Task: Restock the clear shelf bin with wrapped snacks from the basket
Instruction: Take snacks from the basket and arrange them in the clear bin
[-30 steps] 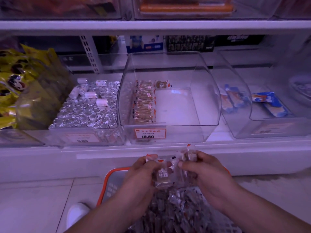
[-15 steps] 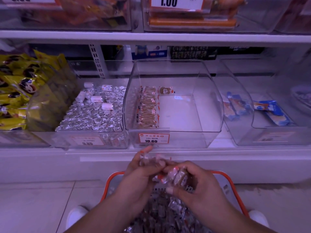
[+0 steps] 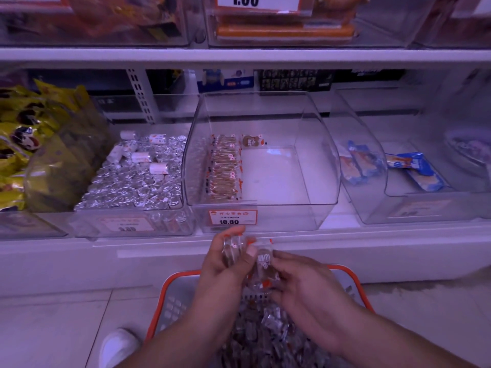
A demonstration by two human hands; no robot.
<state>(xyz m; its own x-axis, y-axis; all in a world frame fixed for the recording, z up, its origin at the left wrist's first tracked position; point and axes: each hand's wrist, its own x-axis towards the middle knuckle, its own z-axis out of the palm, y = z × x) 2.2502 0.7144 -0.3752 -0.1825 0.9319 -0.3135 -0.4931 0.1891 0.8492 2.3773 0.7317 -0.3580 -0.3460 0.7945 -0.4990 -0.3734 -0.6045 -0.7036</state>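
The clear shelf bin [image 3: 313,155] stands at the centre of the shelf, with one row of wrapped snacks [image 3: 224,168] along its left wall and one more packet [image 3: 252,141] at the back. Below it, an orange basket [image 3: 345,270] on the floor holds a heap of the same clear-wrapped snacks [image 3: 265,330]. My left hand [image 3: 224,264] grips a small stack of packets upright just under the bin's price tag. My right hand [image 3: 303,285] pinches another wrapped snack [image 3: 263,261] beside that stack, over the basket.
A bin of foil-wrapped sweets [image 3: 132,181] sits left of the clear bin, with yellow bags [image 3: 24,139] further left. A bin with blue packets [image 3: 409,166] is on the right. An upper shelf [image 3: 239,55] overhangs. A white shoe [image 3: 117,346] is beside the basket.
Both hands rose slightly toward the shelf edge. The left hand now holds its stack more upright, and the right hand brought a packet up against it.
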